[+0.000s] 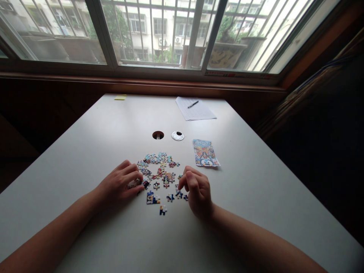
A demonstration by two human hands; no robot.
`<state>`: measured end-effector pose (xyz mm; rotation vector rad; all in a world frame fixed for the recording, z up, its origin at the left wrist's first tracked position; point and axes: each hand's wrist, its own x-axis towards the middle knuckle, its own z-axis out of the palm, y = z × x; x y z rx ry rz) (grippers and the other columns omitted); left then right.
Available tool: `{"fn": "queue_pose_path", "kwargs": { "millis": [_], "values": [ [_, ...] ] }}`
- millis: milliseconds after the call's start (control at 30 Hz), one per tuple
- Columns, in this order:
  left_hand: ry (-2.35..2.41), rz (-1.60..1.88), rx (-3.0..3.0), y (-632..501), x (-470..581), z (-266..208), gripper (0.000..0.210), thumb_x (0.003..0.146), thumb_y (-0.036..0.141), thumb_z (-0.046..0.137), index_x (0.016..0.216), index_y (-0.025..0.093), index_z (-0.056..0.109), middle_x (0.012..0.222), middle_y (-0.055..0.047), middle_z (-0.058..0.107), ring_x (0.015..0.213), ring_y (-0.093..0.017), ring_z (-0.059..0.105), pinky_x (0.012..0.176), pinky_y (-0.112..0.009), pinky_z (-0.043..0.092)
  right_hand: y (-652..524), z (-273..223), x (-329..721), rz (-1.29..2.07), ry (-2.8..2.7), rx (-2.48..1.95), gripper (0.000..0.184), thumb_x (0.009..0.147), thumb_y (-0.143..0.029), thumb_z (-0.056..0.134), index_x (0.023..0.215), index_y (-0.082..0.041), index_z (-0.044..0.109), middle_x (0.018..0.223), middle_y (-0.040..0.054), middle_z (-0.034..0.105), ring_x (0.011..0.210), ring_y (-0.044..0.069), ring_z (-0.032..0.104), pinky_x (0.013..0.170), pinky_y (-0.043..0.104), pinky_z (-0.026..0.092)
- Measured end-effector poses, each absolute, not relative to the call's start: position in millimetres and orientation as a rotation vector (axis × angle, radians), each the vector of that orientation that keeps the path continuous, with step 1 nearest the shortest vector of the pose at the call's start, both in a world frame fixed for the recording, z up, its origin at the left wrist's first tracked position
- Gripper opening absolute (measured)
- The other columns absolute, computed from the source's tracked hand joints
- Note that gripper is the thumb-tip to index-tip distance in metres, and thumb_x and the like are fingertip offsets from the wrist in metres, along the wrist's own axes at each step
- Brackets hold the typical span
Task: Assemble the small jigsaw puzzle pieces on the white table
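Note:
Loose jigsaw puzzle pieces (160, 171) lie spread over the white table between my hands. My left hand (123, 182) rests at the left edge of the spread, its bent fingers arched over a few pieces with a gap between thumb and forefinger. Close to its fingertips is a dark piece (146, 184). On the right, my right hand (197, 191) hovers or rests with curled fingers beside blue pieces (179, 193); anything inside them is hidden. Joined pieces (152, 198) form a small corner section nearer to me, with a single piece (163, 210) below it.
A colourful picture sheet (205, 152) lies right of the pieces. Beyond are a round cable hole (158, 135), its metal cover (178, 135), papers (196, 110) with a pen (193, 104), and yellow sticky notes (120, 97). A barred window stands behind the table (85, 151).

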<state>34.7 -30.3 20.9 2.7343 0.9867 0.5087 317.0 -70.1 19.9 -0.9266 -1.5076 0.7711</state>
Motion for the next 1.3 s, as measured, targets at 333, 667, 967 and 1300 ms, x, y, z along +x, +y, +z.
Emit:
{"fn": "queue_pose_path", "kwargs": {
  "millis": [333,667,967,1300],
  "values": [
    [0.972,0.496,2.757,-28.4,32.0,16.5,0.013,0.093,0.034,0.062,0.097,0.022,0.064,0.095,-0.005,0.061,0.089,-0.021,0.049,0.082,-0.033,0.042,-70.5,19.7,317.5,0.782,-1.504,-0.913,0.055,0.105,-0.034,0.038,0.058,-0.018,0.061,0.061,0.0014,0.048,0.062,0.016,0.049,0.063,0.032,0.036],
    [0.962,0.51,2.756,-28.9,32.6,16.6,0.011,0.093,0.031,0.063,0.099,0.022,0.064,0.096,-0.005,0.061,0.091,-0.021,0.047,0.084,-0.033,0.041,-70.1,19.7,317.6,0.779,-1.504,-0.905,0.054,0.105,-0.032,0.037,0.058,-0.018,0.061,0.061,0.001,0.048,0.062,0.015,0.049,0.063,0.032,0.035],
    [0.953,0.506,2.762,-28.8,32.2,15.9,0.011,0.093,0.03,0.062,0.099,0.021,0.064,0.096,-0.005,0.06,0.091,-0.021,0.046,0.084,-0.033,0.04,-69.9,19.8,317.7,0.777,-1.51,-0.895,0.054,0.105,-0.032,0.038,0.058,-0.018,0.06,0.061,0.0009,0.048,0.062,0.015,0.049,0.063,0.032,0.035],
    [0.933,0.531,2.756,-28.5,31.8,15.7,0.01,0.093,0.028,0.063,0.099,0.021,0.064,0.096,-0.005,0.06,0.09,-0.02,0.046,0.084,-0.031,0.039,-69.9,19.7,317.3,0.775,-1.507,-0.895,0.054,0.105,-0.032,0.038,0.058,-0.018,0.061,0.06,0.0008,0.048,0.061,0.015,0.049,0.062,0.031,0.035]
  ]
}}
